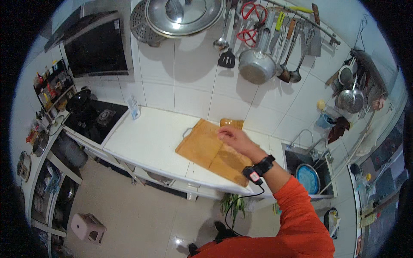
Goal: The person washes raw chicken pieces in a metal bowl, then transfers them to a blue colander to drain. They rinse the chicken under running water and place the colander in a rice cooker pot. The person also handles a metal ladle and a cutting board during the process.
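Note:
Over the upper right part of a wooden cutting board is my right hand, its fingers curled; whether it touches the board or holds something cannot be told. A black device with a cable is strapped to that wrist. The board lies on the white countertop, with a darker patch near its right side. Just behind the hand, against the tiled wall, stands a brown object, partly hidden. My left hand is out of view.
A black cooktop with a dark pan is at the left. A sink holding a blue basket lies at the right. A saucepan and utensils hang on the wall above. A plastic stool stands on the floor.

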{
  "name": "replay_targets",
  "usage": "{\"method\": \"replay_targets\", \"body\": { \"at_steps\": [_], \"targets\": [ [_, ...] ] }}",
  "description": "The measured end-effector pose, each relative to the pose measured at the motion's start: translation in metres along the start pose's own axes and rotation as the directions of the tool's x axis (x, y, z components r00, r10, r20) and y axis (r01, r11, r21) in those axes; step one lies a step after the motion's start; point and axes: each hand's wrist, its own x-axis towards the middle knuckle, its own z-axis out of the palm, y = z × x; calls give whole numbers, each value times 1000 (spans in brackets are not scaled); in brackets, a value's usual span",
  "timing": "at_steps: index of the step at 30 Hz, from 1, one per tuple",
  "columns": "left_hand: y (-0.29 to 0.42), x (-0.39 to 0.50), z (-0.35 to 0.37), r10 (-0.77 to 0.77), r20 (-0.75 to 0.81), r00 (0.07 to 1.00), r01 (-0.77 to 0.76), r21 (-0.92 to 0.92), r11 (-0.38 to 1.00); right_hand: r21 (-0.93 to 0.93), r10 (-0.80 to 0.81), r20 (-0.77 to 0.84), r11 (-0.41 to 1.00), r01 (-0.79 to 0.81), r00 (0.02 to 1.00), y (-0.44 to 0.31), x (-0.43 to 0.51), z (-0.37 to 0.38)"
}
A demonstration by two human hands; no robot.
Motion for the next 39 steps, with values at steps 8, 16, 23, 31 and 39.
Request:
{"method": "replay_targets", "body": {
  "at_steps": [8,16,23,31,39],
  "targets": [
    [-39,-13,78,-19,-29,999,20,24,1000,-532,-395,-397,835,143,829,-24,81,-189],
    [-50,-20,162,107,-6,994,-107,1,994,-746,-553,-509,666,-17,659,-36,186,-251],
    [-77,-48,158,127,11,992,-127,104,986,-651,-265,-592,714,-257,761,-32,210,-254],
    [-115,-52,110,177,212,961,-239,320,917,-647,-281,-546,740,-184,789,-50,187,-265],
    [-73,-61,110,135,-6,991,-135,-52,989,-322,-351,-503,924,206,790,-102,145,-259]
  ]
}}
